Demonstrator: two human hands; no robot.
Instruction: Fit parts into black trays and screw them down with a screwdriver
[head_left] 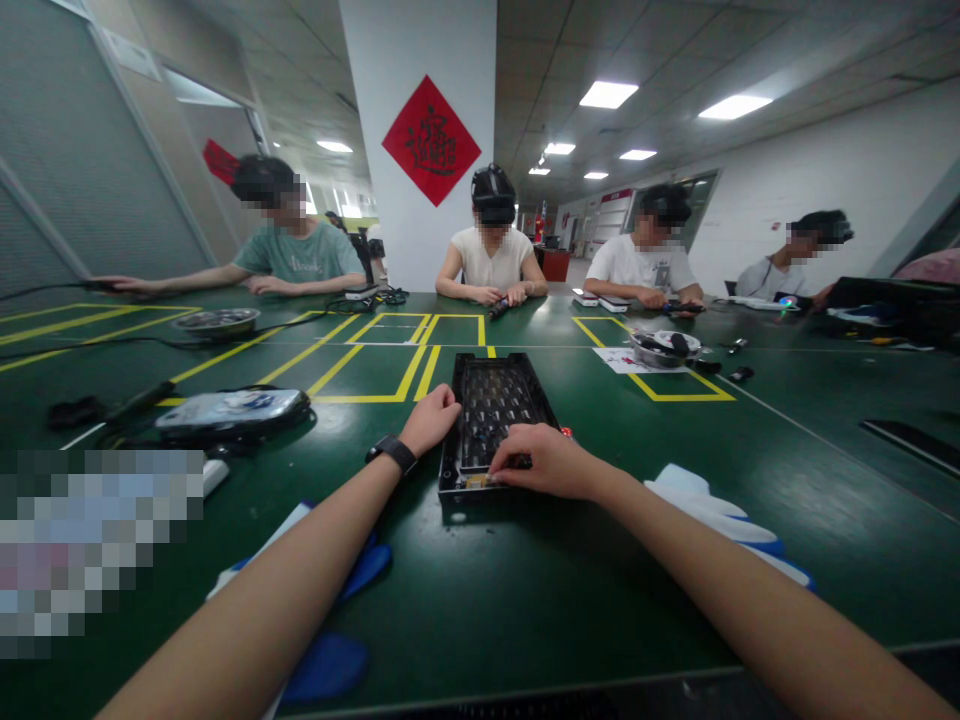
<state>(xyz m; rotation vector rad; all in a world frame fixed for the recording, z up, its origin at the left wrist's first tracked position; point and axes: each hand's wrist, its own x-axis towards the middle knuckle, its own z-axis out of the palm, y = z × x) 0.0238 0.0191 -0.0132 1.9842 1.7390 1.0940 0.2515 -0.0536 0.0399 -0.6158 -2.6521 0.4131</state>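
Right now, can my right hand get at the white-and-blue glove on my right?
Likely yes: the glove lies on the table beside your right forearm, with nothing seen on top. Your right hand is at the black case, though, so it would have to draw back.

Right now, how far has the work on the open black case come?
Already done, it seems: the black case lies open, and rows of small shiny parts sit inside. In hand: the right hand works at its near end, by a yellowish piece; the left hand touches its left side. Left, perhaps: that near end; no cover is on it.
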